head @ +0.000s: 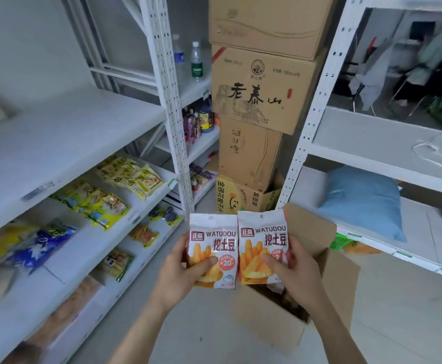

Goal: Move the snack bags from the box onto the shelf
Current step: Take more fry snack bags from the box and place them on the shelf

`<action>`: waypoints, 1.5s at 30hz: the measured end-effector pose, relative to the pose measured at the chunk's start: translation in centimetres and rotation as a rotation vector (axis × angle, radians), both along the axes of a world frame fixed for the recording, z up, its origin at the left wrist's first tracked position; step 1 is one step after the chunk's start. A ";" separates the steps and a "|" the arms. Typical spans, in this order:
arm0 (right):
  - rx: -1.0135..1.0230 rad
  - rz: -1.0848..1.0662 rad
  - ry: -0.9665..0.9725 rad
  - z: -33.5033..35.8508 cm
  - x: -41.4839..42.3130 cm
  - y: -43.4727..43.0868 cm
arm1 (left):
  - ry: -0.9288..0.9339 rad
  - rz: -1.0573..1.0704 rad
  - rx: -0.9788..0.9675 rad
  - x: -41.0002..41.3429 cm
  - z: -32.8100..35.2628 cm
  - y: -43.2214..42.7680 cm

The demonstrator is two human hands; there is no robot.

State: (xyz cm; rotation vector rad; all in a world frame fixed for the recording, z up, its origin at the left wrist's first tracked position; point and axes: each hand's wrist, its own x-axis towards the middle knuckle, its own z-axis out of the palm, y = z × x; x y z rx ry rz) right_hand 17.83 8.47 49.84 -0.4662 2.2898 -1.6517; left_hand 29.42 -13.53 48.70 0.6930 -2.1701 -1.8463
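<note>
A narrow storeroom aisle with a pale grey floor (398, 324) runs between two white metal racks with perforated uprights. In the middle of the view the left hand (180, 271) grips one snack bag (214, 240) and the right hand (293, 271) grips a second snack bag (263, 232), both upright, side by side with edges touching, held in the air above the floor and the near corner of the box (317, 261). Each thumb presses across the front of its bag; the other fingers curl behind and are mostly hidden. The box is brown cardboard, open with its flaps raised, standing on the floor under the right hand; what lies inside is too dark to tell. The shelf (65, 143) on the left is a broad white board, bare over most of its width, with a blurred packet at its far left edge. The tiers below it carry yellow packets (133, 177), a blue packet (44, 243) and further blurred snack packs. At the end of the aisle stands a tall stack of cartons (264, 90), with water bottles (196, 61) and a dark bottle (206, 114) on shelves just beside it. The right rack (387, 143) holds a blue cushion-like bundle (364, 200).
</note>
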 end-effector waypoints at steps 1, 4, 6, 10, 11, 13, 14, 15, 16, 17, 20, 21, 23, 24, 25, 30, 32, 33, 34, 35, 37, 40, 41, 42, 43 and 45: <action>-0.007 0.016 0.008 0.8 0.9 -0.5 | 0.012 0.023 -0.006 1.3 1.1 -0.4; -0.022 0.071 0.027 2.9 3.5 -2.8 | 0.052 0.084 -0.012 5.0 3.7 -2.1; -0.042 0.109 0.047 4.1 5.0 -4.7 | 0.074 0.103 0.002 7.4 5.2 -3.8; -0.059 0.188 0.121 6.4 7.6 -9.7 | 0.129 0.216 -0.023 11.7 8.2 -7.2; -0.053 0.202 0.146 7.0 8.2 -11.1 | 0.147 0.251 -0.018 12.6 8.9 -8.1; -0.070 0.228 0.175 8.0 9.2 -14.2 | 0.156 0.299 -0.014 14.5 9.9 -10.3; -0.082 0.237 0.188 8.5 9.7 -15.8 | 0.158 0.319 -0.034 15.4 10.4 -11.6; -0.090 0.247 0.205 8.9 10.1 -17.4 | 0.168 0.341 -0.059 16.2 11.0 -12.8; -0.093 0.262 0.224 9.3 10.6 -19.0 | 0.179 0.363 -0.082 17.0 11.4 -14.2; -0.098 0.279 0.243 9.7 11.0 -20.6 | 0.190 0.386 -0.094 17.7 11.9 -15.5; -0.128 0.313 0.262 10.2 12.0 -25.0 | 0.198 0.401 -0.139 19.3 12.9 -19.1; -0.133 0.322 0.267 10.4 12.3 -26.4 | 0.202 0.404 -0.136 19.8 13.2 -20.2; -0.133 0.339 0.282 10.6 12.6 -28.9 | 0.206 0.421 -0.138 20.4 13.4 -22.3; -0.131 0.347 0.287 10.7 12.7 -30.1 | 0.207 0.434 -0.147 20.5 13.5 -23.2; -0.128 0.353 0.288 10.7 12.6 -31.2 | 0.209 0.448 -0.152 20.6 13.6 -24.1; -0.138 0.397 0.281 10.7 11.3 -36.2 | 0.190 0.506 -0.174 19.8 13.4 -28.1; -0.138 0.424 0.275 10.5 9.8 -38.1 | 0.197 0.526 -0.167 18.7 13.5 -29.5; -0.139 0.433 0.277 10.3 8.8 -39.1 | 0.200 0.535 -0.160 17.9 13.4 -30.2; -0.137 0.443 0.282 10.2 7.7 -40.1 | 0.200 0.544 -0.159 17.0 13.3 -30.9; -0.136 0.456 0.287 10.1 6.6 -41.0 | 0.197 0.556 -0.165 16.1 13.3 -31.5; -0.140 0.481 0.289 10.1 4.2 -42.9 | 0.190 0.594 -0.190 13.8 13.0 -32.9; -0.133 0.528 0.286 10.2 0.2 -45.7 | 0.184 0.674 -0.215 10.0 13.0 -34.8; -0.128 0.544 0.285 10.3 -1.2 -46.7 | 0.179 0.702 -0.218 8.6 12.9 -35.5; -0.127 0.559 0.283 10.2 -2.7 -47.8 | 0.176 0.727 -0.216 7.2 12.8 -36.3; -0.126 0.571 0.278 10.1 -4.2 -48.9 | 0.173 0.749 -0.208 5.9 12.7 -37.2; -0.118 0.605 0.274 10.0 -6.9 -51.4 | 0.166 0.786 -0.198 3.3 12.4 -39.0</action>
